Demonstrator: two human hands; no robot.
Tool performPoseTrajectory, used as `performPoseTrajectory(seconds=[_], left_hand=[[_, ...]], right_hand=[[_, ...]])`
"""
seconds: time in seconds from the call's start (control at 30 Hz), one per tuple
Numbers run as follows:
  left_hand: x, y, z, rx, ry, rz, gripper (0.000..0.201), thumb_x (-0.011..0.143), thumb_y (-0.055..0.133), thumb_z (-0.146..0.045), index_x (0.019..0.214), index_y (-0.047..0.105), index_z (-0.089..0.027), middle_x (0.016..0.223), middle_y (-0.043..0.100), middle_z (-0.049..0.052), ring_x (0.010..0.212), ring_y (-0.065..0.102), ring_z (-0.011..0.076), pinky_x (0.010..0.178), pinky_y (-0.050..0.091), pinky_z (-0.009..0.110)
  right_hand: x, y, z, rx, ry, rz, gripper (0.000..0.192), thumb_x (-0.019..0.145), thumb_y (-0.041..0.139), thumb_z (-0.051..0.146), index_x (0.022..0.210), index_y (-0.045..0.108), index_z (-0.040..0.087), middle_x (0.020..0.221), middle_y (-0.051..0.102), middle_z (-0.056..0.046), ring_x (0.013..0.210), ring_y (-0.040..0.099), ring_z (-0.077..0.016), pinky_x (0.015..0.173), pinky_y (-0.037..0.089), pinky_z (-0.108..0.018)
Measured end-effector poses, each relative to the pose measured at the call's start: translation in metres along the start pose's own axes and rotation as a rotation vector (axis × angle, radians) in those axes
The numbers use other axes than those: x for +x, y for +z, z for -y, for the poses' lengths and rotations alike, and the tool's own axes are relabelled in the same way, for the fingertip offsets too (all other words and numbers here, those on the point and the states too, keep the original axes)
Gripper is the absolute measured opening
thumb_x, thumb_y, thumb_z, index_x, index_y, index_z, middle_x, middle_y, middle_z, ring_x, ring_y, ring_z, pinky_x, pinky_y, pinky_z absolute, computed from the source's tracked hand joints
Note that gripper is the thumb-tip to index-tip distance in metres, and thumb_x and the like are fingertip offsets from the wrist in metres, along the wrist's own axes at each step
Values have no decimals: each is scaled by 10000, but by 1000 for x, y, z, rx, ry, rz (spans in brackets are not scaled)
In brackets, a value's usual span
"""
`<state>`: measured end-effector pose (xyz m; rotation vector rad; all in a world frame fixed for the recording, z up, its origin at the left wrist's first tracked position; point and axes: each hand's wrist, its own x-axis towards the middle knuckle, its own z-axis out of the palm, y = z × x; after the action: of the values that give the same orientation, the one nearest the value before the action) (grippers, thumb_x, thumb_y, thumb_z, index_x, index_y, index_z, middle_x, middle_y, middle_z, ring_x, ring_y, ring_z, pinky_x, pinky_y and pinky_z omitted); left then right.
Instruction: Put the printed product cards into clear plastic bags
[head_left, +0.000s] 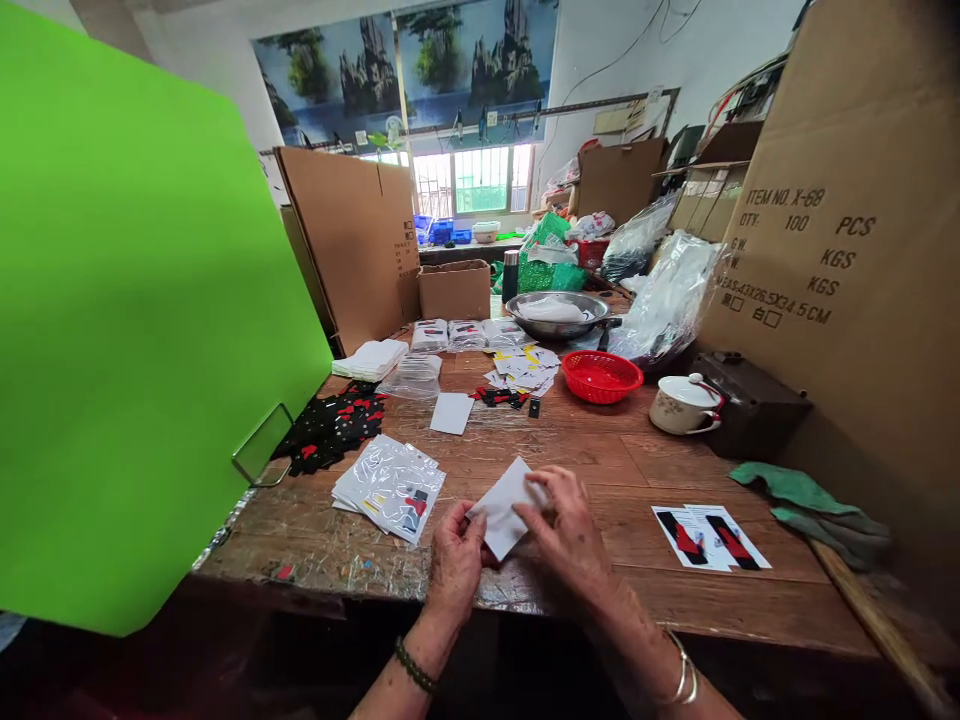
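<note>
Both hands pinch one white card just above the near edge of the desk: the left hand closes thumb and fingers on its lower left corner, while the right hand clamps its right side, fingers curled over the top. The card sits tilted, one corner pointing away from the person. Just left of the hands lies a fanned stack of clear packets, and beyond that a heap of black and red pieces toward the desk's left edge. Another white card lies flat further in, at mid-desk. To the right, near the front edge, rest two printed cards with a green cloth beside them at the right edge. A red basket and a lidded white pot stand toward the back right.
</note>
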<state>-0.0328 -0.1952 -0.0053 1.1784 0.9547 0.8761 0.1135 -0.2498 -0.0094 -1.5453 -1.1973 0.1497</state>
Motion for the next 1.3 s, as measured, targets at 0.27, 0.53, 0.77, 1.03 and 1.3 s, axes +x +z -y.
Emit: performPoseTrajectory(seconds=[0.27, 0.53, 0.77, 1.03, 1.3], left_hand=[[24, -17, -18, 375, 252, -23, 151, 774, 598, -322, 788, 635, -176, 688, 629, 2, 672, 585, 156, 615, 462, 248], [1, 26, -34, 356, 373, 14, 184, 767, 641, -284, 926, 643, -192, 882, 687, 52, 808, 652, 185, 768, 517, 317], [-8, 35, -25, 134, 150, 85, 207, 664, 748, -338, 722, 658, -160, 692, 679, 18, 647, 619, 151, 610, 478, 236], [7, 20, 3, 14, 11, 92, 236, 694, 685, -406, 704, 664, -171, 675, 664, 9, 562, 615, 152, 558, 519, 271], [11, 23, 4, 569, 195, -35, 124, 731, 552, -236, 615, 579, -199, 550, 588, -12, 534, 551, 139, 544, 378, 241]], right_hand=[[17, -25, -19, 397, 480, 259, 303, 706, 654, 467, 664, 613, 169, 569, 544, 28, 517, 440, -116, 492, 315, -224], [1, -15, -2, 338, 401, -7, 327, 692, 690, 487, 624, 624, 174, 580, 587, -6, 549, 486, -151, 535, 367, -256], [-12, 0, 12, 47, 234, -29, 203, 721, 600, 341, 575, 586, 202, 602, 577, -6, 560, 499, -157, 552, 358, -259], [-11, 7, 2, 203, 379, 174, 276, 759, 631, 423, 660, 701, 175, 652, 688, -40, 640, 610, -203, 578, 418, -263], [-26, 23, -1, -105, 139, -51, 212, 855, 480, 273, 656, 531, 219, 704, 605, -49, 675, 556, -203, 630, 395, -297]])
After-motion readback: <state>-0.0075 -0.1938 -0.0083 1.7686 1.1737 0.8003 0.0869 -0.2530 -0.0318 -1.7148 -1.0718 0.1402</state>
